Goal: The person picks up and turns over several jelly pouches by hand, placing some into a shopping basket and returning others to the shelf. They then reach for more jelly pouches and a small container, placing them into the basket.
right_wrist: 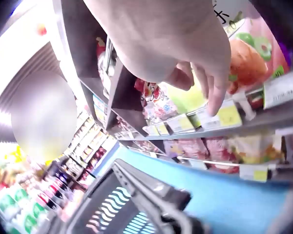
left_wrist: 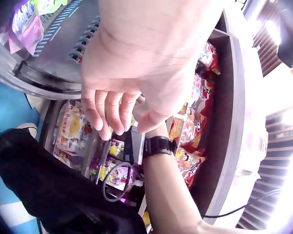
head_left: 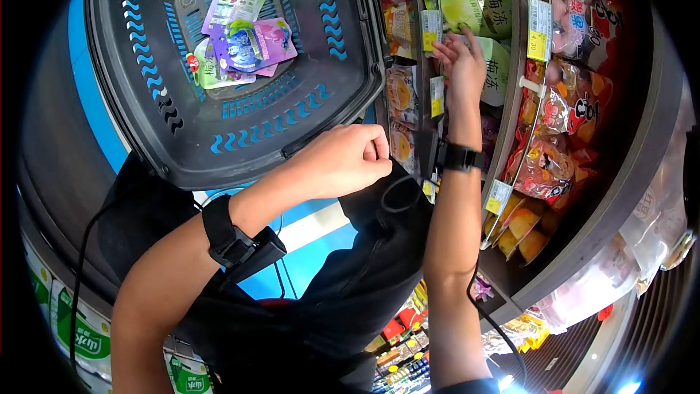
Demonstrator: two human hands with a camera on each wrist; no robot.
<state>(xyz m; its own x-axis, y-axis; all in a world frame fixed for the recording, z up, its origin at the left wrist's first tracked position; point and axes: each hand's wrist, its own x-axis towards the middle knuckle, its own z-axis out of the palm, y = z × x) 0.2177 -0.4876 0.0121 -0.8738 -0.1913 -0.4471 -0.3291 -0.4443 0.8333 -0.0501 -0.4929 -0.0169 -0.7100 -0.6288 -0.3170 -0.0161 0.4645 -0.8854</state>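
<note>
My right hand [head_left: 464, 76] reaches into the shelf, its relaxed fingers in front of a green snack pouch [head_left: 474, 7] and a paler green pouch [head_left: 496, 73]. In the right wrist view, the fingers hang bent beside a light green pouch [right_wrist: 189, 97], over the price tags on the shelf edge, with nothing visible in them. Idle and loosely curled, my left hand [head_left: 346, 160] hovers near the basket's rim and holds nothing. Inside the black shopping basket [head_left: 332, 80] lie a green pouch [head_left: 237, 0], a purple blueberry pouch [head_left: 240, 47] and a pink-purple pouch [head_left: 281, 38].
Red snack bags [head_left: 543, 168] fill the neighbouring shelf row, behind a wire rail. Price tags [head_left: 539, 29] line the shelf edges. Orange fruit cups [head_left: 521, 222] sit at the row's near end. Black cables trail from both wrist straps. Blue floor [head_left: 321, 252] shows below the basket.
</note>
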